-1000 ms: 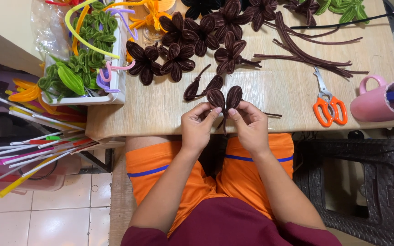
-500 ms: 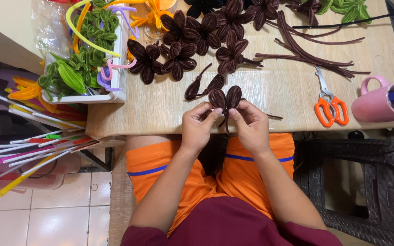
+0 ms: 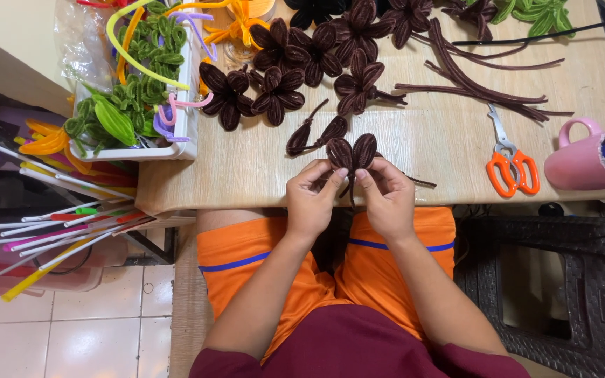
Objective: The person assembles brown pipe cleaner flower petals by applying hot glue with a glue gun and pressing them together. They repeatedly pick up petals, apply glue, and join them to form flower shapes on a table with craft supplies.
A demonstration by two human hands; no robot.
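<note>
Brown pipe-cleaner petals (image 3: 352, 151), pinched between both hands, left (image 3: 311, 199), right (image 3: 388, 199)

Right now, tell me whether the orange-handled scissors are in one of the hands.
No: the orange-handled scissors lie on the table, while both hands, left hand and right hand, pinch the brown pipe-cleaner flower.

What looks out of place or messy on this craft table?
Nothing is spilled or broken. Both hands hold a half-made brown flower; two loose petals lie beside it, and scissors lie flat.
</note>
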